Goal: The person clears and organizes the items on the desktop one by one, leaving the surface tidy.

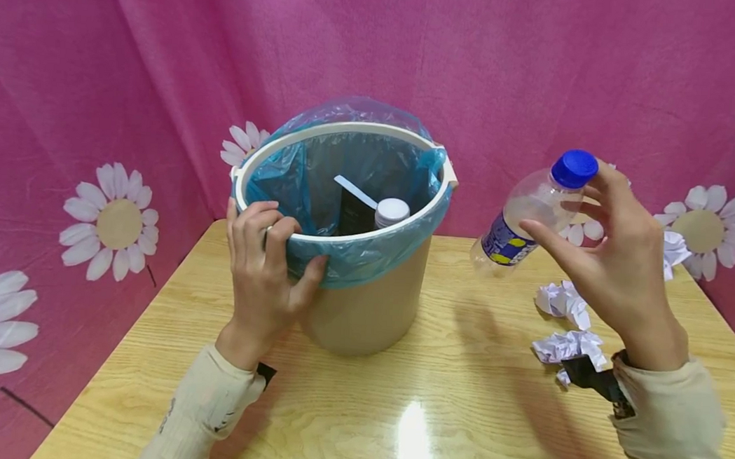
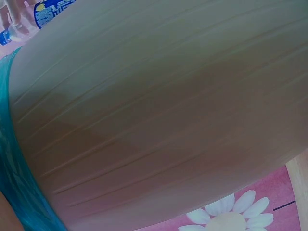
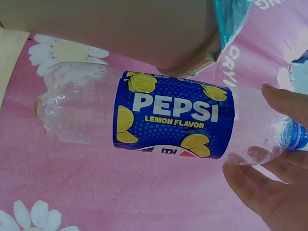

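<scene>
A beige bin (image 1: 368, 314) with a white rim, lined with a blue plastic bag (image 1: 365, 261), stands on the table, tilted slightly. My left hand (image 1: 264, 258) grips its near left rim, fingers over the edge and thumb outside on the bag. In the bin lie a white-capped container (image 1: 392, 211) and a dark item with a white strip; their lower parts are hidden. To the right, my right hand (image 1: 625, 252) holds a clear Pepsi bottle (image 3: 173, 115) near its neck, above the table. The bottle has a blue cap (image 1: 575, 168) and leans, base toward the bin.
Several crumpled white papers (image 1: 565, 347) lie on the wooden table (image 1: 331, 417) below and beside the right hand. A pink curtain (image 1: 510, 70) with white flowers hangs behind the table and along its sides.
</scene>
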### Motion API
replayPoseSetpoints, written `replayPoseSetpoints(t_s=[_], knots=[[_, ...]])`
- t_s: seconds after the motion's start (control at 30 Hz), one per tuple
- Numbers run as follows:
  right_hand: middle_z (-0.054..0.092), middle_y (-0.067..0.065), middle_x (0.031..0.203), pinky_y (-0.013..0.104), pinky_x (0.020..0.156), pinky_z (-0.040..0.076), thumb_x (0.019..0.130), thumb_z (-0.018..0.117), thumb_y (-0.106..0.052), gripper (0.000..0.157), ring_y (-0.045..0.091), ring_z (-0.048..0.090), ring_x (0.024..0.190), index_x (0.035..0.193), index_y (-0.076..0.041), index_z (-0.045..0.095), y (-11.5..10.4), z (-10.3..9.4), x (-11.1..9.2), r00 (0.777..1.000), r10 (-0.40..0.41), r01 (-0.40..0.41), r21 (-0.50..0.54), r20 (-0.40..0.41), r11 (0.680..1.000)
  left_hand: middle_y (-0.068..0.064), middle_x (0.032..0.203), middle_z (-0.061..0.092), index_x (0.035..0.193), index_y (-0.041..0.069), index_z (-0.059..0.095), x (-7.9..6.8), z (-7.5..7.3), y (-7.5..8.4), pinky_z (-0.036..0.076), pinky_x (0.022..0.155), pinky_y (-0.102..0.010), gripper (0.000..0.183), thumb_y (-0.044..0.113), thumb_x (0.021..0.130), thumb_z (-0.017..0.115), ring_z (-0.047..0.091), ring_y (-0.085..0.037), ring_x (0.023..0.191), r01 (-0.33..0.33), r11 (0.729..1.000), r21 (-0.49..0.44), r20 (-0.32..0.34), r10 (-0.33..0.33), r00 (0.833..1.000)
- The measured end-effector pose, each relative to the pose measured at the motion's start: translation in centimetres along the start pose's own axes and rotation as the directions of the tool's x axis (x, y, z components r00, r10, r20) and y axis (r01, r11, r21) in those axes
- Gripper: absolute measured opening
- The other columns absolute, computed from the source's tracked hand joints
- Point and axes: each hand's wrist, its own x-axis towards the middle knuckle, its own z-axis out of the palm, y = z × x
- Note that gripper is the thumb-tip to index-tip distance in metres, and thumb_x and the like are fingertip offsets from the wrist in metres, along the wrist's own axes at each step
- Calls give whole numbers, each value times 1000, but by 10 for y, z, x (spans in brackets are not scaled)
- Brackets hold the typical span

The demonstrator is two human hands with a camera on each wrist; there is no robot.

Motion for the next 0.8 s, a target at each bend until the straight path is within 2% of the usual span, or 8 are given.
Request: replayPoseSetpoints(t_s=[0.1, 0.17, 0.33, 0.4, 0.53, 0.67, 0.8], knots=[[66, 4, 126, 8, 77, 49, 65, 87, 10, 86, -2, 63, 103, 141, -10, 53, -3, -2, 1, 999, -29, 29, 12, -24, 1000, -19, 105, 55, 105, 5, 52, 0, -1, -1, 20, 111, -69, 47, 51, 96, 50, 52, -38, 115, 1, 1000, -1, -5, -1, 1000], [66, 5, 126, 8, 77, 49, 66, 88, 7, 84, 0, 63, 103, 140, -9, 53, -5, -2, 1, 998, -44, 45, 21, -39, 999, -20, 105, 55, 105, 5, 52, 0, -2, -1, 20, 111, -69, 47, 51, 96, 50, 52, -38, 115, 2, 1000, 1, -7, -2, 1000], [66, 8, 124, 16, 91, 50, 70, 88, -2, 74, 6, 64, 105, 137, -1, 54, -9, 0, 3, 994, -66, 71, 63, -82, 995, -20, 105, 55, 105, 5, 52, 1, -3, -2, 20, 112, -68, 46, 50, 96, 51, 53, -40, 114, 0, 1000, 4, -9, 0, 1000], [66, 10, 121, 18, 92, 50, 72, 88, -6, 71, 9, 64, 106, 133, 3, 55, -12, 1, 3, 991, -68, 78, 90, -115, 993, -20, 105, 55, 105, 5, 52, 1, -3, -2, 20, 112, -68, 46, 49, 96, 51, 53, -41, 114, -2, 1000, 3, -6, 2, 1000], [67, 10, 116, 24, 95, 50, 73, 89, -10, 68, 15, 64, 108, 129, 10, 55, -18, 1, 2, 983, -53, 80, 149, -175, 986, -20, 106, 55, 106, 5, 52, 0, -2, -2, 21, 112, -68, 44, 48, 96, 51, 52, -41, 115, -6, 1000, 4, 11, 6, 1000], [66, 8, 115, 26, 96, 51, 73, 88, -5, 67, 19, 64, 108, 127, 12, 53, -26, 1, 4, 974, -23, 73, 217, -225, 973, -20, 108, 55, 107, 6, 52, 1, -1, -2, 21, 112, -68, 44, 48, 95, 51, 52, -40, 116, -7, 1000, 7, 18, 7, 1000], [66, 9, 111, 28, 95, 51, 70, 88, -1, 65, 23, 63, 104, 122, 13, 54, -34, 3, 12, 950, 16, 88, 316, -311, 945, -20, 108, 55, 107, 5, 52, 1, 2, -2, 21, 112, -68, 44, 48, 95, 51, 52, -39, 116, -1, 1000, 5, 9, 1, 1000]])
